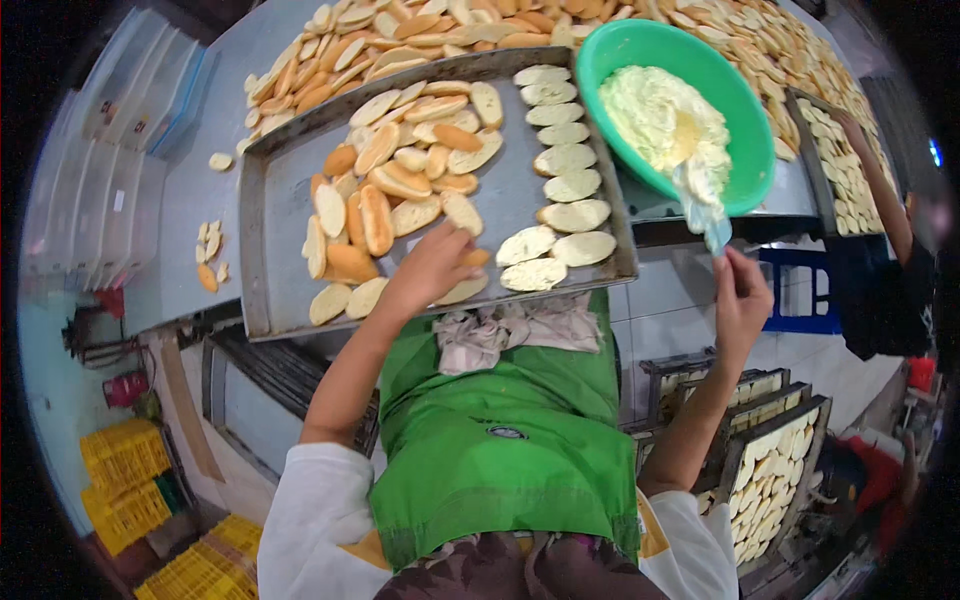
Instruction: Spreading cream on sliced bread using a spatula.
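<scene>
1. Left hand (437,268): fingers curled at bread (376,222) in the eleven o'clock tray (285,215); grip I cannot tell
2. Right hand (741,298), three o'clock: fingers pinch a spatula (716,234) at the bowl's (752,165) five o'clock rim

Light-blue spatula (717,236): at green bowl (752,170), cream (704,212) on blade. Bread slices (376,220): heaped in tray (285,190); coated ones aligned right.

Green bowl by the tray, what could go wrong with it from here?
The green bowl stands close to the front edge of the table, so a knock might tip it off. The spatula in the right hand is smeared with cream and stretches past the bowl's rim, so some could drip outside.
</scene>
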`<action>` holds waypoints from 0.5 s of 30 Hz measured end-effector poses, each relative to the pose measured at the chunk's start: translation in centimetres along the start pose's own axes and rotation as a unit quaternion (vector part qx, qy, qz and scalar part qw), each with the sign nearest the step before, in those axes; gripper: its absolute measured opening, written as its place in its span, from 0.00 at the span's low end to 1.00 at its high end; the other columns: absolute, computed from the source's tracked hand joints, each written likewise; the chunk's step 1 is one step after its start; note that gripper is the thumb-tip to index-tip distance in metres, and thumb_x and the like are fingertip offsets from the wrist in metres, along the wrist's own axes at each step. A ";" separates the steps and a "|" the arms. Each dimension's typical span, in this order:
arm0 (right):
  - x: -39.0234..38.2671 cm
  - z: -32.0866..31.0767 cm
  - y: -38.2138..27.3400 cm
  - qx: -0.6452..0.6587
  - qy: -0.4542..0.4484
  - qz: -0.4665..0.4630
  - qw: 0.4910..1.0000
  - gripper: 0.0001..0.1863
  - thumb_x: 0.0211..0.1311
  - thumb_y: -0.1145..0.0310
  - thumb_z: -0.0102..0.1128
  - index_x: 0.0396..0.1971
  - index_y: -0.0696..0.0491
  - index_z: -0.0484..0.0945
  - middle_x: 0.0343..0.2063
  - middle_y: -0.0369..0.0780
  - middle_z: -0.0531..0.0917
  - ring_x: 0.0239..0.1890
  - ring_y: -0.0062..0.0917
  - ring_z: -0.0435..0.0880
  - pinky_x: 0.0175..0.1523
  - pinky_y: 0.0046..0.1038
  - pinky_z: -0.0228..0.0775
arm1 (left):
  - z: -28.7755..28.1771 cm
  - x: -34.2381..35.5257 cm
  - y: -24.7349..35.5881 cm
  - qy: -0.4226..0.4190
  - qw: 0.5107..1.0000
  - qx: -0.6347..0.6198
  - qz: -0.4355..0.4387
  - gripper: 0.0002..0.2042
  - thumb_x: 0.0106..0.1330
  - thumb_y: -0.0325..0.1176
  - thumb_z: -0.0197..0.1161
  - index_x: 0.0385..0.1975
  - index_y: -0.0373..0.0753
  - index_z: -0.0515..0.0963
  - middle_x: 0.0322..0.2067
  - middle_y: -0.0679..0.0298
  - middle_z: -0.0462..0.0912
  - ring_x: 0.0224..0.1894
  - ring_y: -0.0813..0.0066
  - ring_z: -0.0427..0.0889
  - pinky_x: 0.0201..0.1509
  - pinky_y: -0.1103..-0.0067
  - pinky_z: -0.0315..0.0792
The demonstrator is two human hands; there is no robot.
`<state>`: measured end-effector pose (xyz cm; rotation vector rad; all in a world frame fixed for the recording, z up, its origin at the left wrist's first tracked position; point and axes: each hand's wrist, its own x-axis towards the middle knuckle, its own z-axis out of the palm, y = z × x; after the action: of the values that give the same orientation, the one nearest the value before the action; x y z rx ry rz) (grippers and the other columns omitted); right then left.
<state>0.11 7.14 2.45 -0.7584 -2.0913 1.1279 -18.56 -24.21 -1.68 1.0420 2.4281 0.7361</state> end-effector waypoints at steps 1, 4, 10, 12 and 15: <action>1.6 -0.7 -0.3 -0.111 0.019 -0.054 0.992 0.09 0.51 0.71 0.61 0.33 0.58 0.79 0.20 0.35 0.76 0.22 0.17 0.72 0.28 0.18 0.63 | 0.0 -0.7 -0.5 0.001 1.000 0.000 -0.027 0.11 0.50 0.29 0.59 0.34 0.35 0.70 0.33 0.55 0.72 0.40 0.56 0.72 0.43 0.69 0.66; 6.2 -1.8 -1.5 -0.243 0.052 -0.137 0.959 0.08 0.51 0.68 0.60 0.30 0.55 0.79 0.22 0.39 0.79 0.23 0.25 0.76 0.30 0.24 0.67 | -0.1 -2.0 -2.2 0.031 0.999 0.022 -0.033 0.13 0.48 0.26 0.60 0.35 0.36 0.70 0.34 0.56 0.71 0.41 0.57 0.71 0.43 0.69 0.66; 12.6 1.4 -2.3 -0.511 -0.019 -0.191 0.838 0.04 0.46 0.72 0.55 0.20 0.54 0.78 0.24 0.40 0.80 0.28 0.31 0.81 0.31 0.30 0.71 | -0.8 -2.4 -1.5 0.075 0.993 0.074 -0.046 0.16 0.46 0.23 0.60 0.38 0.37 0.70 0.36 0.58 0.70 0.43 0.57 0.70 0.46 0.69 0.65; 13.7 3.0 -1.7 -0.595 -0.097 -0.283 0.746 0.03 0.43 0.75 0.54 0.16 0.54 0.78 0.21 0.42 0.80 0.26 0.32 0.81 0.29 0.30 0.72 | -0.6 -1.9 -0.8 0.076 0.994 0.061 -0.045 0.17 0.45 0.22 0.61 0.38 0.38 0.71 0.37 0.59 0.70 0.43 0.57 0.69 0.46 0.69 0.65; 13.2 4.2 -3.5 -0.591 -0.186 -0.321 0.716 0.03 0.40 0.74 0.56 0.14 0.54 0.77 0.18 0.43 0.79 0.24 0.33 0.81 0.28 0.30 0.72 | -0.3 -1.6 -0.8 0.062 0.993 0.098 -0.035 0.19 0.42 0.22 0.63 0.38 0.39 0.71 0.37 0.59 0.70 0.43 0.58 0.69 0.46 0.70 0.66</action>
<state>-12.07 13.10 7.05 -0.1828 -2.9730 -0.6438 -18.19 -25.98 -1.67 1.0038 2.6725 0.5649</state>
